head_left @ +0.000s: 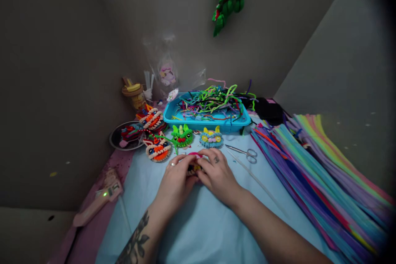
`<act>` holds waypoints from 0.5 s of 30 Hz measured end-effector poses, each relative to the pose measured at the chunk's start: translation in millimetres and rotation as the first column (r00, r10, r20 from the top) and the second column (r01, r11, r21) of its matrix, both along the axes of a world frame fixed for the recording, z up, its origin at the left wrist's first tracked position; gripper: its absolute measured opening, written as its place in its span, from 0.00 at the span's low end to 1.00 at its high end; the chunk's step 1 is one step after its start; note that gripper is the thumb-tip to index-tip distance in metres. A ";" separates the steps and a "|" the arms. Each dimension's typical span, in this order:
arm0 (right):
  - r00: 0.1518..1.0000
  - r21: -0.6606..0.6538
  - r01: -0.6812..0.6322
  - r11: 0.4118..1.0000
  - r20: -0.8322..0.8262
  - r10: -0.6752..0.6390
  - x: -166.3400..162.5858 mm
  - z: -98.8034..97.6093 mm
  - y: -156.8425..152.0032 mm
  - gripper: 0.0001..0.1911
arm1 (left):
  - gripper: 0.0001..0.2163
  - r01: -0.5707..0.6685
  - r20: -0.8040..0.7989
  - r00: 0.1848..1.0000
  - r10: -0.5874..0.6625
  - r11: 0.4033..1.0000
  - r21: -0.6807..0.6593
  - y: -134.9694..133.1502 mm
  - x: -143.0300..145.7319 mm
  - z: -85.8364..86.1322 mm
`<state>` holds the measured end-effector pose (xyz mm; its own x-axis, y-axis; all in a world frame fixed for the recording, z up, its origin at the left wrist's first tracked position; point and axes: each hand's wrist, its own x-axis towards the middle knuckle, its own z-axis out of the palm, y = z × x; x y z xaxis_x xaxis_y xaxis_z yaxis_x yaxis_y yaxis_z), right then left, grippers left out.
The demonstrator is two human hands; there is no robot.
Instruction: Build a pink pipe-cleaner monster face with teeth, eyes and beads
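Note:
Between my fingertips is a small pink, yellow and dark pipe-cleaner piece (pixel 194 168), mostly hidden by the fingers. My left hand (pixel 177 176), with a ring on one finger, is closed on its left side. From the right, my right hand (pixel 219 175) grips the same piece with bent fingers. Just beyond the hands sit a green pipe-cleaner animal head (pixel 182 136) and a blue one with yellow ears (pixel 211 137). An orange and cream head (pixel 158 149) lies to the left of these. Small scissors (pixel 244 152) rest to the right of my right hand.
A blue tray (pixel 206 124) of tangled pipe-cleaner scraps stands at the back. Long pipe-cleaner bundles (pixel 312 177) cover the right side. At left lie a pink glue gun (pixel 100 202) with a green light and a metal bowl (pixel 115 145). Behind stands a lidded cup (pixel 135 95).

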<state>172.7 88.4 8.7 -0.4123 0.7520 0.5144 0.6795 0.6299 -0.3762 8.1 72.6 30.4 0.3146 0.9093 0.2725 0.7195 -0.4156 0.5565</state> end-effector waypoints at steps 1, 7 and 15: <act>1.000 -0.015 -0.001 1.000 -0.006 0.001 0.3 0.2 0.9 0.13 | 0.22 0.001 0.013 1.000 -0.001 1.000 -0.011 0.7 -0.3 -2.4; 0.994 -0.110 -0.057 0.992 -0.100 0.046 3.9 4.5 0.0 0.16 | 0.17 -0.043 0.062 0.997 0.044 0.999 -0.014 4.9 -4.1 -12.4; 0.989 -0.098 -0.025 0.995 -0.150 0.010 13.5 4.3 -8.4 0.11 | 0.13 -0.016 0.072 0.997 0.015 1.000 0.019 5.8 -5.2 -17.2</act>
<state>186.1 80.0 13.0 -0.3502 0.7957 0.4942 0.5999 0.5957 -0.5341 2.9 78.4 13.3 0.2794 0.9083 0.3114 0.6841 -0.4159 0.5992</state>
